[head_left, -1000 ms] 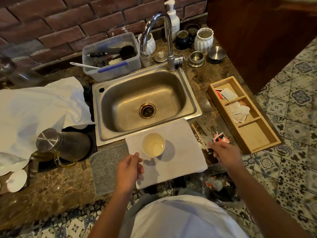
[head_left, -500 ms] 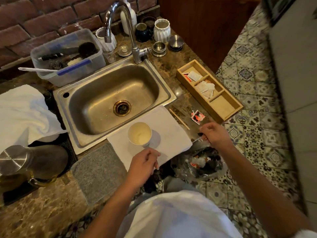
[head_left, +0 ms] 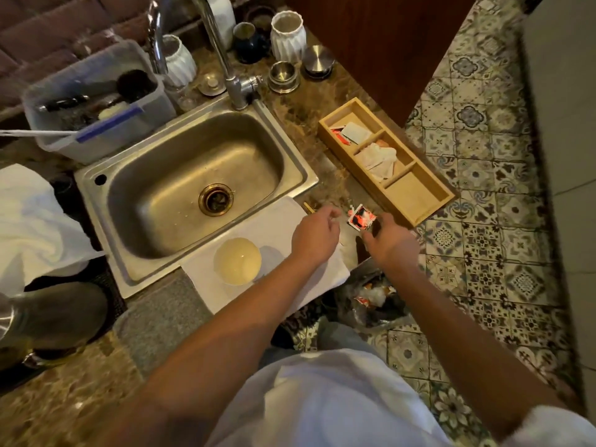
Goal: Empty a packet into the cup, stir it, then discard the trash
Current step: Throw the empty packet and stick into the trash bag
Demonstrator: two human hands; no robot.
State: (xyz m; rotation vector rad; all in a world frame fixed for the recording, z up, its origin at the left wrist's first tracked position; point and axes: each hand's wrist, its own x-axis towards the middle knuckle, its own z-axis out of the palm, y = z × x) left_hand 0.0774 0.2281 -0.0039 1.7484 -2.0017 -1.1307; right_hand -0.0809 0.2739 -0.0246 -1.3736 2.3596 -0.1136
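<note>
Now the job is clearing the trash: the torn red-and-white packet (head_left: pixel 362 218) lies on the marble counter (head_left: pixel 325 121), just beyond the fingertips of the right hand (head_left: pixel 392 241), between them and the near end of the wooden tray (head_left: pixel 422 209). That hand's fingers curl down toward the packet's near edge; whether they already pinch it is too blurred to tell. The left hand (head_left: pixel 314 235) hovers over the far corner of the white cloth (head_left: pixel 258 225), fingers loosely bent, something thin and pale perhaps at their tips, though I cannot tell what. A firm pinch on the packet's edge, then a short drop into the trash bag (head_left: pixel 375 296) below the right wrist, should do it; the wooden stirrer (head_left: pixel 309 208) by the left fingertips needs collecting too. The paper cup (head_left: pixel 237 261), holding pale liquid, sits on the cloth behind the left wrist. Compared with half a second ago, the left hand has crossed from the cup's near side toward the packet, and the right has moved forward to it.
</note>
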